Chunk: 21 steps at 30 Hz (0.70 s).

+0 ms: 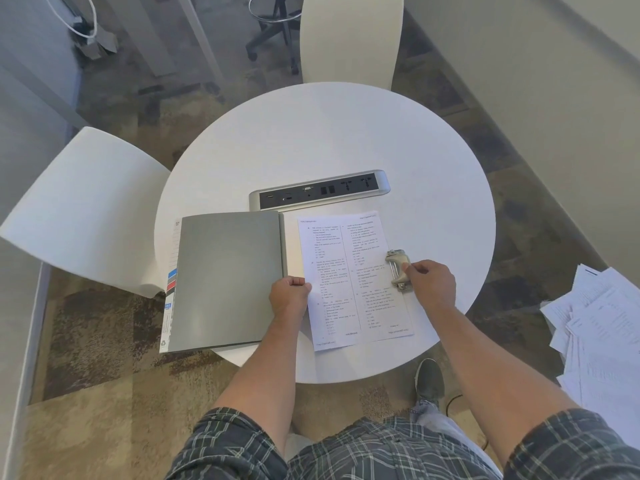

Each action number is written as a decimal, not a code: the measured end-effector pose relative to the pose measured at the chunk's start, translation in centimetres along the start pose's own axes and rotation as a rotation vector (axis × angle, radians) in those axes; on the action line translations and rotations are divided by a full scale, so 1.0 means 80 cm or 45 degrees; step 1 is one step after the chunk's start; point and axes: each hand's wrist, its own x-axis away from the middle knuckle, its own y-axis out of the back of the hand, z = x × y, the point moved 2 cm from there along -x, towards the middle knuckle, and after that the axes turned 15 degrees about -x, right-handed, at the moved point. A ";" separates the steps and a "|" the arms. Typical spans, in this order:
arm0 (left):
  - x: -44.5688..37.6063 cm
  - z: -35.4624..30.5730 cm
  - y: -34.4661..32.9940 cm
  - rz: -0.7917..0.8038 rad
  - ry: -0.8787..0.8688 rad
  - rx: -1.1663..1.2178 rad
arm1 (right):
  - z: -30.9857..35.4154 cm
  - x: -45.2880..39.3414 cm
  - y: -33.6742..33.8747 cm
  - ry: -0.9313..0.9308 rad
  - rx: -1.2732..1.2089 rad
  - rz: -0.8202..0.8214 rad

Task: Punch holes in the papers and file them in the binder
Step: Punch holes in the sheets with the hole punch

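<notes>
Here the left hand pins the thin, floppy paper flat by its edge. The right hand seemingly pinches the rigid hole punch over the opposite edge.

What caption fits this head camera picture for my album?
Right hand working a small metal hole punch on a printed white paper sheet, left hand beside an open grey binder.

Print on the sheet between both hands is too small to read; loose paper stack right of the right hand runs off-frame.
</notes>
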 end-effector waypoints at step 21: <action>0.007 -0.010 -0.003 -0.034 -0.129 -0.165 | 0.010 -0.013 0.005 -0.136 0.108 0.070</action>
